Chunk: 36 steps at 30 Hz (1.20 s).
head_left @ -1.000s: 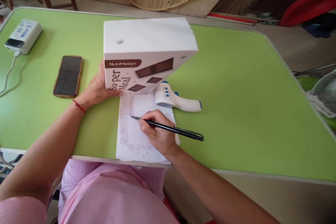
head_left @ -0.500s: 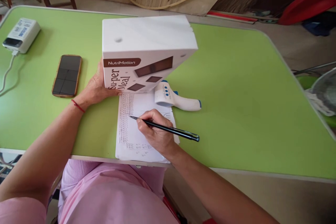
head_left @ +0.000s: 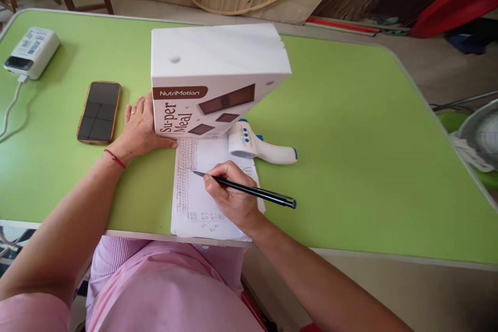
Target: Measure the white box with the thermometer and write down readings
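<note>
A black pen (head_left: 252, 191) is pinched in my right hand (head_left: 233, 194), its tip on or just over the written columns of a paper sheet (head_left: 210, 194). Beside the lower left corner of a white Su-per Meal box (head_left: 221, 54), my left hand (head_left: 142, 127) lies with its fingers stretched out and apart. Its thumb reaches along the box's lower front edge, close to the paper. The box stands upright at the sheet's far end. A white and blue infrared thermometer (head_left: 262, 145) lies against the box, its head over the paper.
A phone in a brown case (head_left: 99, 112) lies left of my left hand. Farther left, a white power bank (head_left: 33, 52) has a cable plugged in. All rest on a green table (head_left: 361, 150). A metal strainer-like bowl (head_left: 480, 132) is past the right edge.
My left hand has loosened from the box's side, and its fingers now spread out to the left on the table. My right hand and the pen have barely moved.
</note>
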Tool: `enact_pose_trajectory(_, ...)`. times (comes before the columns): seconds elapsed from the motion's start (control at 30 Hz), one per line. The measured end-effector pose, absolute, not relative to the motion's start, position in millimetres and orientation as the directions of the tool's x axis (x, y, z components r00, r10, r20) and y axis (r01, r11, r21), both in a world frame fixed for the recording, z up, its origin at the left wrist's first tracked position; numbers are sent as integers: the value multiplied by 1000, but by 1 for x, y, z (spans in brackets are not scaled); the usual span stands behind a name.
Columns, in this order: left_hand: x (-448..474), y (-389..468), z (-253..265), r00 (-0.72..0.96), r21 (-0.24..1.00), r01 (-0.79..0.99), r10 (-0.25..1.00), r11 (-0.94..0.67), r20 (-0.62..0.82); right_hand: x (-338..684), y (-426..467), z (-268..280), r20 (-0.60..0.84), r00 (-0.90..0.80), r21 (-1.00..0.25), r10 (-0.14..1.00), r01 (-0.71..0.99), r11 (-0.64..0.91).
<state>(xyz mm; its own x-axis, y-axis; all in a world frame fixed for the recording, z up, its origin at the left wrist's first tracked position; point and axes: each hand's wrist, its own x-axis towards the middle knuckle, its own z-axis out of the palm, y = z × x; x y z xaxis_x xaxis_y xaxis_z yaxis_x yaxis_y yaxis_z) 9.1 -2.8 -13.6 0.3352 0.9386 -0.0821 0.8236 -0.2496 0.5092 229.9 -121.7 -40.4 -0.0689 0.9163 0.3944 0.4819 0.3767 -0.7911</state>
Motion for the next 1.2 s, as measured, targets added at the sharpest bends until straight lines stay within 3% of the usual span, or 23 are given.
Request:
enact_pose_trajectory(0.1,10,-7,-11,254,384,904,959,-189,-127,231,-122,-40,407,-85,-785,910,477,396)
enact_pose_trajectory(0.2,9,-8,-8,269,352,914,950,-200,-158,231,-122,-40,418,-86,-780,904,475,406)
enact_pose_trajectory(1.2,10,-9,-3,285,328,919,943,-218,-172,233,-122,-41,413,-30,-804,910,458,380)
